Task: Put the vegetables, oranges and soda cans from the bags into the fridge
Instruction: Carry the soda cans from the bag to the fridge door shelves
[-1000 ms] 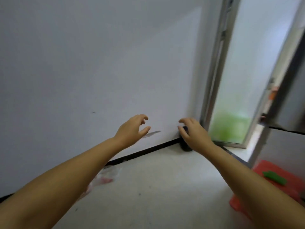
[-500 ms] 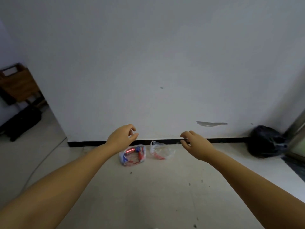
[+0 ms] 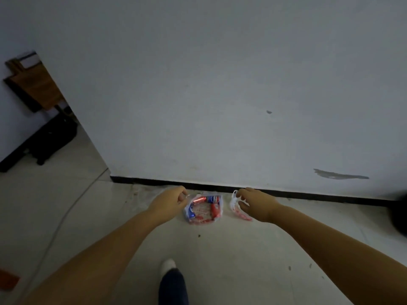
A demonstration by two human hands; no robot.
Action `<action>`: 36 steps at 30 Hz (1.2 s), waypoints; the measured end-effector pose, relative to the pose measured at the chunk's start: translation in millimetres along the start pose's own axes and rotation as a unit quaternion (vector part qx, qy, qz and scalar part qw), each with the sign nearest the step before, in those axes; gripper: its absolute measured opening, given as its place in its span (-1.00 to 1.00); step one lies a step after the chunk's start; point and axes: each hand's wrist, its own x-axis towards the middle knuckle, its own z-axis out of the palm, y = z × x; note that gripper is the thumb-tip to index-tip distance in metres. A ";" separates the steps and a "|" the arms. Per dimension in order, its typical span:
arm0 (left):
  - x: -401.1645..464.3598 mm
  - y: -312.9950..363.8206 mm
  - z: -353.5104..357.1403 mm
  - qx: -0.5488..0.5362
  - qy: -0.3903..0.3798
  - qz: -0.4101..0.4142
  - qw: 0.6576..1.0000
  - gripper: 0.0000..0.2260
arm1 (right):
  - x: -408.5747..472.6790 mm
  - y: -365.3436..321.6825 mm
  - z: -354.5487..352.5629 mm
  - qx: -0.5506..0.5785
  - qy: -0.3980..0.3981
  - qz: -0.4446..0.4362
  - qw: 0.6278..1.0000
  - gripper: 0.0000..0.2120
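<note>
At the far left I see a wooden board (image 3: 33,84) leaning on a side wall, with a black case (image 3: 52,139) on the floor (image 3: 253,249) below it. A thin cable (image 3: 66,216) runs across the tiles toward me, and a small orange scrap (image 3: 7,281) sits at the bottom left edge.

My left hand (image 3: 168,203) reaches down beside the left edge of the can bag (image 3: 203,209). Its fingers are curled with thumb and forefinger close together at the bag's rim, but I cannot tell whether they actually pinch the plastic. The bag lies on the floor just before the black skirting (image 3: 308,194), and holds red and blue cans (image 3: 212,199).

Below, a white shoe (image 3: 168,265) and dark trouser leg (image 3: 174,287) step forward.

Just right of the can bag lies a second bag (image 3: 236,205), clear with red print; I cannot make out its contents. My right hand (image 3: 255,205) is over it, fingers bent and loosely spread at its handle, apparently touching, though a grip is not clear.

Further right, the wall (image 3: 220,84) shows a grey scuff (image 3: 339,174), and a dark bag (image 3: 399,214) sits at the right edge.
</note>
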 end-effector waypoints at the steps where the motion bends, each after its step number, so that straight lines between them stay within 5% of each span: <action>1: 22.9 -9.8 -2.1 0.000 -0.007 0.004 1.000 -0.84 | 19.8 -0.5 1.0 0.005 -0.001 0.006 1.000 -0.66; 9: 186.3 -87.5 37.0 -0.004 -0.118 0.024 0.993 -0.90 | 161.1 28.4 62.3 0.065 -0.036 0.096 0.993 -0.68; 16: 289.4 -207.7 230.6 -0.019 -0.223 -0.020 0.974 -0.92 | 298.6 79.2 265.9 0.139 -0.133 0.113 0.975 -0.70; 26: 484.9 -365.9 462.0 -0.002 -0.185 0.025 0.982 -0.85 | 519.8 180.6 498.7 0.083 -0.110 0.052 0.989 -0.80; 33: 589.2 -389.8 501.4 0.148 -0.190 0.134 0.961 -0.77 | 579.4 242.8 523.5 -0.099 -0.105 0.008 0.989 -0.74; 36: 582.3 -400.3 496.9 0.183 -0.145 0.105 0.967 -0.49 | 562.3 248.5 515.0 -0.063 -0.113 0.037 0.991 -0.63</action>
